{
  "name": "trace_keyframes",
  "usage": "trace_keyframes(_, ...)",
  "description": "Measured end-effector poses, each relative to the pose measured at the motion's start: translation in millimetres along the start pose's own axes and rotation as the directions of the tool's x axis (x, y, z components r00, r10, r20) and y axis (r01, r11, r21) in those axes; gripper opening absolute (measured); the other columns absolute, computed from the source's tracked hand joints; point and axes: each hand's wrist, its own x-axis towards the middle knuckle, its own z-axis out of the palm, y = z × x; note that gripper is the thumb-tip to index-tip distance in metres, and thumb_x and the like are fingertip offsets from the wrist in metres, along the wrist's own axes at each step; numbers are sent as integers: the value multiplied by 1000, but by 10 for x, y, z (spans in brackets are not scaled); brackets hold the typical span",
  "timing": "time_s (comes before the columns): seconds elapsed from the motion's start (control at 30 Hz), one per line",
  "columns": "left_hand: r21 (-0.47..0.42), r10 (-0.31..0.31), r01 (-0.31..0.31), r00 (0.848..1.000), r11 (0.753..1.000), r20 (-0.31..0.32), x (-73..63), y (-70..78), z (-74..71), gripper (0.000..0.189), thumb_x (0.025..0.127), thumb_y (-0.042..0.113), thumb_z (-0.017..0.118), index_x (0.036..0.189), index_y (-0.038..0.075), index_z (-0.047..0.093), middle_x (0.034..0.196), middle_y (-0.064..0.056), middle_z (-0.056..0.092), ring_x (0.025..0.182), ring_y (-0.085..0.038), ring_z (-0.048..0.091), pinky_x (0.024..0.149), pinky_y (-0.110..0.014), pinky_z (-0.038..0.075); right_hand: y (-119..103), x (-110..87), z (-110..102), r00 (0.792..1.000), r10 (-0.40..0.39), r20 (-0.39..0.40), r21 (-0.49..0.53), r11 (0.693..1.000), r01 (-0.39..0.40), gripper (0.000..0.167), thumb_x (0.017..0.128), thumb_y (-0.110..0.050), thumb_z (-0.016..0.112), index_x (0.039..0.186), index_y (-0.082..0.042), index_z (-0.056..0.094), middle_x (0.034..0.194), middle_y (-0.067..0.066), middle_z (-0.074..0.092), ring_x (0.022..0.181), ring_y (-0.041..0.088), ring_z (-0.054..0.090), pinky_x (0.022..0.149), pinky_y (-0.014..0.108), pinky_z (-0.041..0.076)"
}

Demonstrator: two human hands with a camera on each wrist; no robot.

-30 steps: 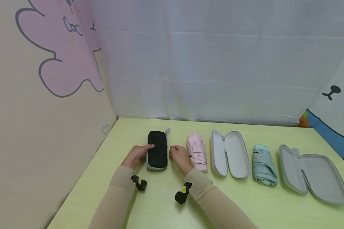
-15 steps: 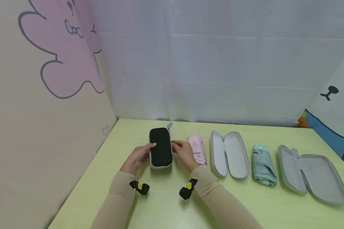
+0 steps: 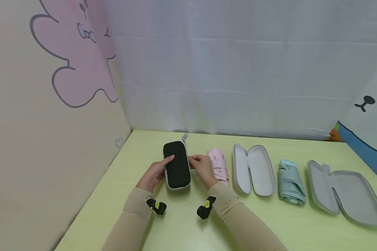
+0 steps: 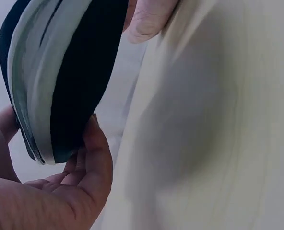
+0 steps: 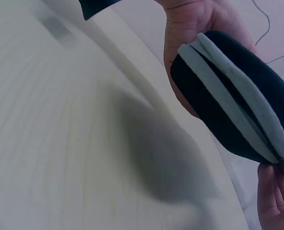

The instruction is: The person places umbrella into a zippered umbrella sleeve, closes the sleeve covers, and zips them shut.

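Observation:
A black zip pouch with a pale grey zip band is held tilted just above the table. My left hand grips its left side, thumb on the top face; in the left wrist view curled fingers support the underside. At the pouch's right edge my right hand has its thumb and fingertips together, pinching the zip band. The right wrist view shows these fingertips at the end of the pouch's pale zip band; whether a zip pull is between them is hidden. A grey tab sticks out at the far end.
To the right lie a folded pink umbrella, partly behind my right hand, an open white hard case, a folded green umbrella and an open grey hard case. A white curtain hangs behind the table.
The pouch has been lifted off the table and tilted, its near end swinging right. My right hand, first a little apart from the pouch, has moved up to its right edge and pinches there.

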Motion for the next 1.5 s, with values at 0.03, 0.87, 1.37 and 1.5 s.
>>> trace_keyframes(0.03,-5,1,-1,1000,1000,-9,3,-1,2,59,85,39,65,118,-9,56,106,-16,65,85,-16,62,87,-36,45,-6,2,-4,1000,-5,-5,2,1000,5,13,86,-5,63,93,5,69,80,10,68,68,16,64,64,26,50)
trace_keyframes(0.87,-56,10,-18,992,998,-125,35,-36,21,62,81,39,71,116,-10,56,92,-9,66,74,-12,61,67,-26,49,-15,-10,-32,996,-92,-18,15,996,92,5,84,4,64,85,8,67,73,12,65,63,13,61,59,24,51)
trace_keyframes(1.37,-98,-5,-13,983,995,-182,60,-22,37,57,80,37,72,113,-7,59,82,-3,64,66,-9,55,60,-22,44,-2,-21,-36,1000,-29,9,151,988,28,7,82,8,64,86,13,65,69,8,63,58,7,56,58,22,49)
trace_keyframes(1.5,-126,-5,-24,975,992,-221,82,-37,30,57,79,38,73,110,-7,58,77,1,60,62,-8,48,56,-20,38,-29,-42,-30,1000,-21,16,135,991,18,7,82,7,64,86,12,66,70,9,64,59,8,57,60,24,50)
